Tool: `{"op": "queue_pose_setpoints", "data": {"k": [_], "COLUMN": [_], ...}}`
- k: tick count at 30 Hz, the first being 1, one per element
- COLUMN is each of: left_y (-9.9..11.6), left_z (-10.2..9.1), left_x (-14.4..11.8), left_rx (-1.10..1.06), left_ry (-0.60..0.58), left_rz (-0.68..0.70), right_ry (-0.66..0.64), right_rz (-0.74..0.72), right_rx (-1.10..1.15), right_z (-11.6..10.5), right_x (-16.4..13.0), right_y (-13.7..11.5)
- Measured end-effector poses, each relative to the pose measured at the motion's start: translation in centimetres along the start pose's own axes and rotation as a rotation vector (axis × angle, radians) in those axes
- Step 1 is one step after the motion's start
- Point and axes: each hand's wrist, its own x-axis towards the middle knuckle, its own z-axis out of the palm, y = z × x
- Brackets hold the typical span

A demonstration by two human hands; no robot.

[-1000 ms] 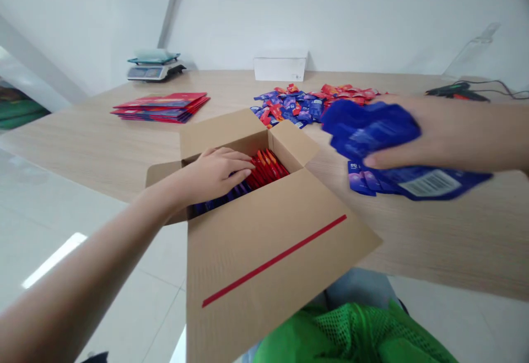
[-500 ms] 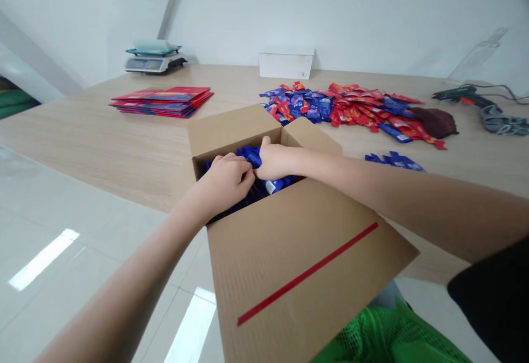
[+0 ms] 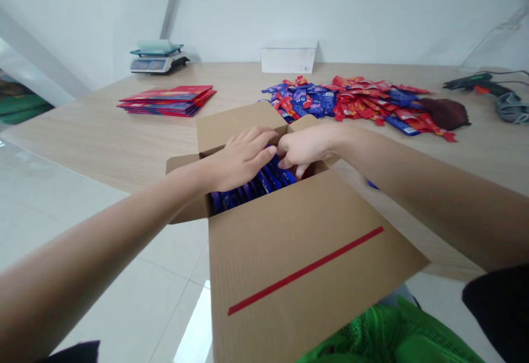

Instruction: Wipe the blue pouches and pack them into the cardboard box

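Wooden table (image 3: 124, 148), both hands (image 3: 270, 156) palm-down on blue packets (image 3: 248, 189) inside cardboard box (image 3: 289, 253).

No legible text — anywhere.

My left hand (image 3: 242, 156) and right hand (image 3: 303, 147) cover most of blue packets (image 3: 252, 189) in box (image 3: 306, 253); my grip unclear. Box bottom cut by near edge. Print on far pile (image 3: 351, 101) too small. Glue gun (image 3: 475, 83) cord cut right.
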Motion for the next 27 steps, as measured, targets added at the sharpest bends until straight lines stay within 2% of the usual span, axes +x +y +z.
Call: {"op": "queue_pose_setpoints", "data": {"k": [3,7,14,18,20,24,25,27], "left_y": [-0.2,-0.5,0.9,1.0,0.3,-1.1,-1.2,-1.3], "left_z": [1.4,2.7,3.4,3.6,3.0,0.9,0.6,0.5], "left_x": [1.2,1.6,0.5,0.7,1.0,1.8,1.9,2.0], "left_rx": [0.057,0.147,0.305,0.33,0.239,-0.179,-0.212,-0.124], "left_ry": [-0.195,-0.262,-0.228,-0.204,-0.212,-0.232,-0.219,-0.207], "left_rz": [0.039,0.039,-0.009,0.002,0.004,-0.059,-0.069,-0.049], "right_ry": [-0.151,-0.195,-0.141,-0.113,-0.117,-0.191,-0.202,-0.193], "right_rz": [0.051,0.086,0.049,0.029,0.028,-0.015,-0.029,-0.051], "right_rx": [0.011,-0.03,-0.154,-0.162,-0.143,-0.073,-0.063,-0.068], "right_z": [0.8,1.8,3.4,3.2,2.4,0.9,0.8,0.9], "right_x": [-0.2,0.2,1.6,1.2,0.5,-0.7,-0.9,-1.1], "right_y": [0.4,1.0,0.8,0.7,0.7,1.0,1.0,0.9]}}
